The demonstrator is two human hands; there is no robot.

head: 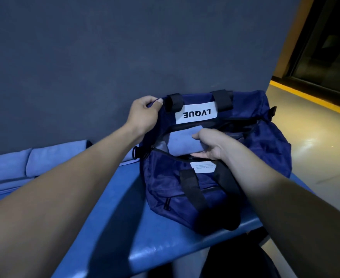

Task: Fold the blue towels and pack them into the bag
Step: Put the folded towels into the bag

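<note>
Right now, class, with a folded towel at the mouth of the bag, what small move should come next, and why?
Probably push the folded towel down into the bag. The right hand grips it at the unzipped opening, still partly above the rim, while the left hand holds the far edge of the bag up, keeping the mouth open.

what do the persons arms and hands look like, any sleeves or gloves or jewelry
Both arms are bare along all the length in view: no sleeves show. The left hand and the right hand wear no gloves, and no watch, bracelet or ring can be seen. A short, plain thumbnail shows on the left hand. The dim light hides finer marks.
</note>
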